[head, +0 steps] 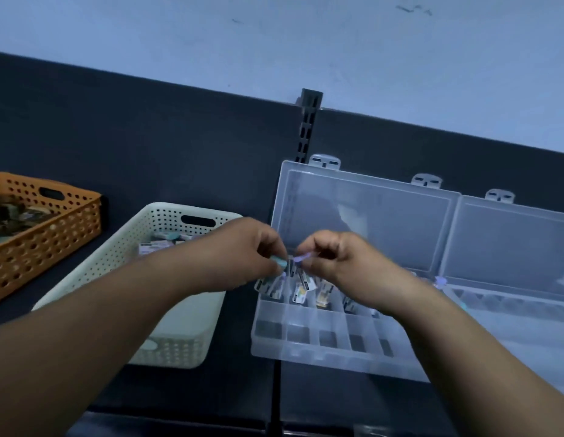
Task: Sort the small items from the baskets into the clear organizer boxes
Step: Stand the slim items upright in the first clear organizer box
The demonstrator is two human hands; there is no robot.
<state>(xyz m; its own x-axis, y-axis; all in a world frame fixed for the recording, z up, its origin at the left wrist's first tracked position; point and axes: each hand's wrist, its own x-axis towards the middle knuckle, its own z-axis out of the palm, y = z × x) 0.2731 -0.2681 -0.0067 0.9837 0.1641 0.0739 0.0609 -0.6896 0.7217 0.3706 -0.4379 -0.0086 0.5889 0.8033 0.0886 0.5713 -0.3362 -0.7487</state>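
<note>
Both hands meet above the far left compartments of the open clear organizer box (315, 348). My left hand (242, 250) pinches a small teal-capped item (280, 262). My right hand (337, 257) pinches a small pale purple item (302, 257). Several small labelled packets (301, 287) stand in the box's back row of compartments; the front row looks bare. The white perforated basket (167, 222) sits left of the box with a few small boxed items (154, 246) at its far end.
An orange perforated basket (53, 244) with dark contents stands at the far left. A second clear organizer box (511, 298) lies open at the right, lid (511, 234) leaning on the dark back panel. A slotted black upright (309, 121) rises behind.
</note>
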